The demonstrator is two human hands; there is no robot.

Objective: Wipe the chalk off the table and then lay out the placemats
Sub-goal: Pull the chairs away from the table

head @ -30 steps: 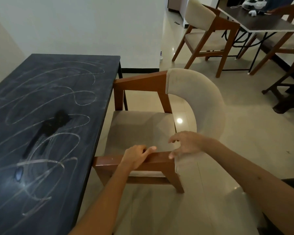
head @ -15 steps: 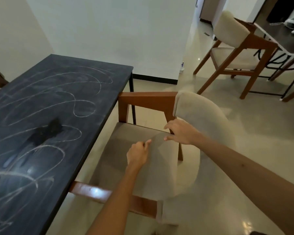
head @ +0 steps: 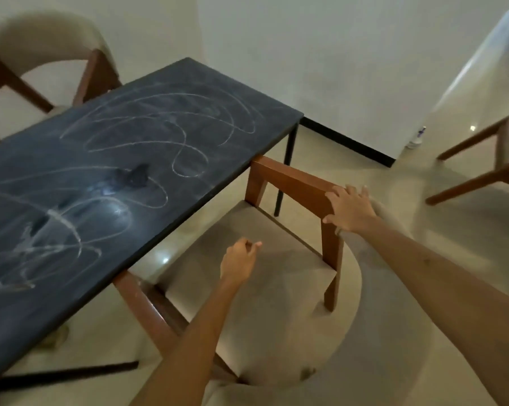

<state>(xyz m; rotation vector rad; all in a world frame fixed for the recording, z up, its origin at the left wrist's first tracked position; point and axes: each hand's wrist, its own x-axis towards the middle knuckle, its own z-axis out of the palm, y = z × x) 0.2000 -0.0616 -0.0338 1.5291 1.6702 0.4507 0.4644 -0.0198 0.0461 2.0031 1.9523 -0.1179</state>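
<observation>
Head view of the dark tabletop and the wooden armchair drawn up just beside its long edge. White chalk scribbles looped across nearly the whole slate-coloured surface, with a few darker smeared patches near the middle (possibly damp, though this could not be confirmed), so the wiping step was judged barely begun. No cloth and no placemats appeared anywhere in view.

The right hand lay on the top corner of the chair's far wooden arm, fingers extended over the rail and thumb down its near face. The left hand hovered above the padded seat, fingers curled loosely inward and apparently holding nothing; whether it touched the upholstery could not be told.

Handling notes. The chalk was judged a dry, powdery film that would lift easily but smear and shed dust, so it would call for a soft cloth pressed flat and drawn in overlapping strokes toward one edge. The tabletop looked stiff and matte, able to bear firm pressure. The chair, solid timber with a cushioned back, was judged moderately heavy and rigid; the bare wooden arm rails offered the surest hold, the fabric a poorer one. A second chair stood at the far side of the tabletop.
</observation>
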